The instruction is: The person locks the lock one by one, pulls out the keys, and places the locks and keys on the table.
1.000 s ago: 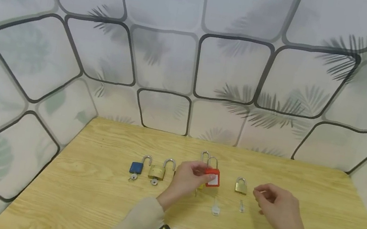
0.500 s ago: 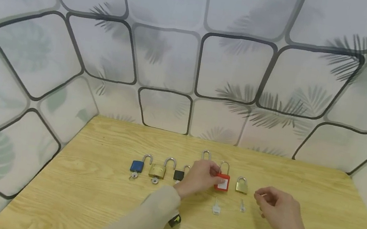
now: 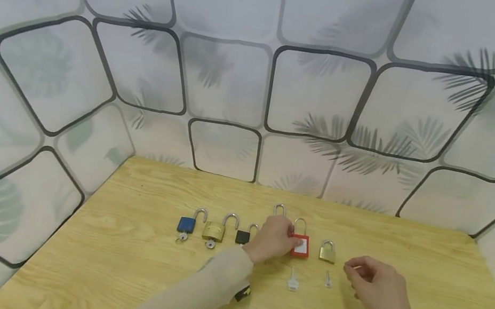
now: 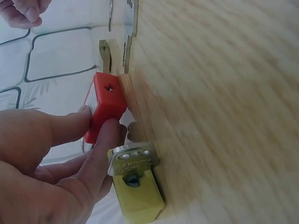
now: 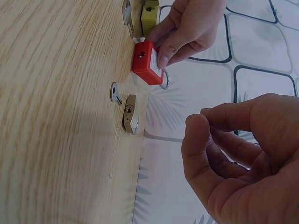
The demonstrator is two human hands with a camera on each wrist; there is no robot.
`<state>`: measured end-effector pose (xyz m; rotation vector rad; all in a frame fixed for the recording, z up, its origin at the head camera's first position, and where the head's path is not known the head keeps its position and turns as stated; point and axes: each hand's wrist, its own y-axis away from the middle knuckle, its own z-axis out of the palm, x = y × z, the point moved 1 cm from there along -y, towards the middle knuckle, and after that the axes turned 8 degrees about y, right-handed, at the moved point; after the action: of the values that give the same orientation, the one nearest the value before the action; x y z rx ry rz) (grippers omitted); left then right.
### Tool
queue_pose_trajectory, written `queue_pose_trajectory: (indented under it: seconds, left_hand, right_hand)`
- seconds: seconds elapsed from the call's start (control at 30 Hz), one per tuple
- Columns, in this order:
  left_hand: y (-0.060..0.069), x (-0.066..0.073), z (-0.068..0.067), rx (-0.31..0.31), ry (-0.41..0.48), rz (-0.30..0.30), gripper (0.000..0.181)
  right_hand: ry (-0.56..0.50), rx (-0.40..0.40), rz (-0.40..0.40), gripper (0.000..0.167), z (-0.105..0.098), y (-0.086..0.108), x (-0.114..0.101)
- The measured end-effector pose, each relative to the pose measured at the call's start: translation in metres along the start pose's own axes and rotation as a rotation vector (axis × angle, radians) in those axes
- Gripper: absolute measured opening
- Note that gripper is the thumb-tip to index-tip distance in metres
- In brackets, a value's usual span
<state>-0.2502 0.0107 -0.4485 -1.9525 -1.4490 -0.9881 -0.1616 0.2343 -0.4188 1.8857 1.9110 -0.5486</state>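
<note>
On red padlock point(image 4: 110, 100), left grip point(image 3: 271, 238) pinching, keyhole point(image 4: 109, 87) (wrist views only), right grip point(image 3: 378, 286) loose

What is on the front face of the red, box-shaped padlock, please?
A white rectangular label shows on the red padlock; the left hand covers part, which cannot be seen.
</note>
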Motion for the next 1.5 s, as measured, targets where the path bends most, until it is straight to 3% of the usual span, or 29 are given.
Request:
queue_pose_trajectory:
  seconds: [0.23, 0.63, 0.9, 1.07, 1.17, 1.3, 1.5]
  left_hand:
    - [0.001, 0.003, 0.0, 0.034, -0.009, 0.022, 0.053]
    - [0.004, 0.001, 0.004, 0.028, 0.035, 0.048, 0.053]
    - [0.004, 0.0, 0.006, 0.04, 0.013, 0.056, 0.016]
    - [0.003, 0.0, 0.007, 0.044, -0.024, 0.051, 0.019]
    - [0.004, 0.001, 0.006, 0.043, -0.03, 0.055, 0.032]
    - [0.007, 0.005, -0.004, 0.043, -0.04, 0.049, 0.048]
    - [0.016, 0.009, -0.033, 0.038, -0.112, 0.02, 0.04]
  right_hand:
    - [-0.003, 0.009, -0.013, 0.016, 0.001, 0.001, 0.001]
    - [-0.013, -0.007, 0.0, 0.017, 0.0, 0.003, 0.002]
    - [-0.011, -0.01, 0.004, 0.017, 0.001, 0.004, 0.002]
    - [-0.012, -0.016, 0.007, 0.018, 0.002, 0.004, 0.002]
    - [-0.015, -0.027, 0.01, 0.018, 0.002, 0.004, 0.003]
    - [-0.02, -0.041, 0.007, 0.021, 0.002, 0.004, 0.004]
    - [-0.01, -0.037, 0.012, 0.02, 0.001, 0.006, 0.006]
